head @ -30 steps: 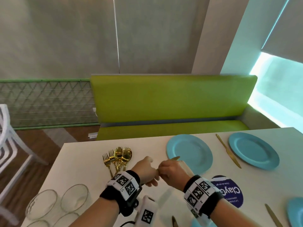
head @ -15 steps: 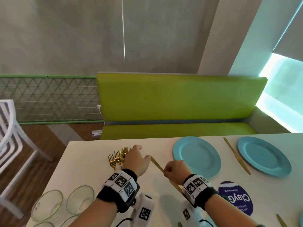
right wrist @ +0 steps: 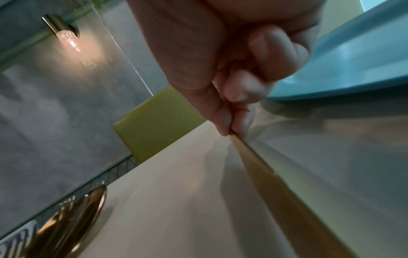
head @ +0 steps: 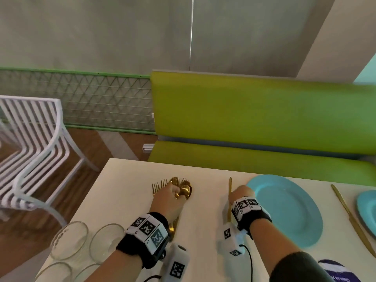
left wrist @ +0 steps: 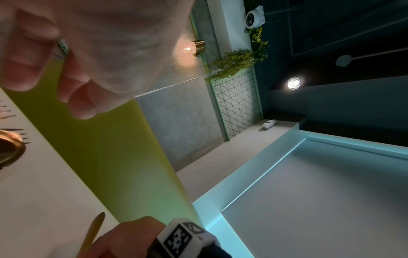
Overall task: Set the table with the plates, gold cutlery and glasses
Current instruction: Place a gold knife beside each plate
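Observation:
A pile of gold forks and spoons (head: 183, 188) lies on the white table (head: 126, 200). My left hand (head: 171, 194) hovers over that pile. Its fingers (left wrist: 73, 90) are loosely curled and hold nothing, just above a spoon bowl (left wrist: 8, 151). My right hand (head: 242, 192) pinches a gold knife (head: 230, 188) between thumb and fingertips (right wrist: 232, 122). The knife (right wrist: 276, 192) lies low along the table, just left of a blue plate (head: 284, 208). A second knife (head: 350, 214) and another blue plate (head: 368, 208) sit further right. Several clear glasses (head: 69, 239) stand at the near left corner.
A green bench (head: 254, 123) runs behind the table's far edge. A white slatted chair (head: 36, 149) stands on the wooden floor to the left. A purple round sticker (head: 335, 271) is on the table near my right forearm.
My left hand left the right hand and moved back over the cutlery pile. My right hand brought the knife down beside the plate's left rim. The view turned left.

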`<state>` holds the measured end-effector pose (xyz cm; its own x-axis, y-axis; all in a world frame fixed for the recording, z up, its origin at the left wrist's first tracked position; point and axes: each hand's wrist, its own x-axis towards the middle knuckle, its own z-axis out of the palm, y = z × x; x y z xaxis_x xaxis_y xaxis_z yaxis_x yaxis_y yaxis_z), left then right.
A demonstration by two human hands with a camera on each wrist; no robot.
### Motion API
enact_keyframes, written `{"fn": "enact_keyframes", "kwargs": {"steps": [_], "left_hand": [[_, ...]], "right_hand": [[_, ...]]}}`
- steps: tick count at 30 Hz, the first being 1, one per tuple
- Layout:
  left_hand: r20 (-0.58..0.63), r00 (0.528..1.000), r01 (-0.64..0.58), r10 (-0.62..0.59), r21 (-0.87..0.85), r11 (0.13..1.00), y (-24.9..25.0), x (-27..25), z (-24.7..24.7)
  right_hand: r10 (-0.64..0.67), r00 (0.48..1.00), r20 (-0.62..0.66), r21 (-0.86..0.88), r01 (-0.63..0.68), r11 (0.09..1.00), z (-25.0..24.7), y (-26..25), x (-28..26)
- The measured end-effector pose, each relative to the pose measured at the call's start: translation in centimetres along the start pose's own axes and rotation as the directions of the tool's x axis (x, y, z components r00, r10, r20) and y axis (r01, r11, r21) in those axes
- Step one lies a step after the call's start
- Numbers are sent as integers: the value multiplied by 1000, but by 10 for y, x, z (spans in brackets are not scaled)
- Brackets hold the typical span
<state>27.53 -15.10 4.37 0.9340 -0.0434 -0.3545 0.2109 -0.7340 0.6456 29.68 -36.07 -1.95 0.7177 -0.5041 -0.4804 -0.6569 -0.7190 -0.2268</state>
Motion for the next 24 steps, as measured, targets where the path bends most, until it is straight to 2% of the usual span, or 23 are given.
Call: {"fn": "enact_keyframes", "kwargs": {"steps": [6,17,21,24], "left_hand": [[28,1000,5,-6,32,999,-6,11,14],[61,996,59,-61,26,998,-14,15,34],[25,996,83,-83,31,996,-19,14,37],[-20,989,150,-149,86,985,-26,17,43]], "right_hand": [[40,997,-73,94,-33,995,-6,-3,18],[18,989,-144,100,-4,995,-3,-5,21],[7,991,-135,60,1,998,-3,-5,17],[-31,990,-139,36,37,999,-3,-10,8]]}}
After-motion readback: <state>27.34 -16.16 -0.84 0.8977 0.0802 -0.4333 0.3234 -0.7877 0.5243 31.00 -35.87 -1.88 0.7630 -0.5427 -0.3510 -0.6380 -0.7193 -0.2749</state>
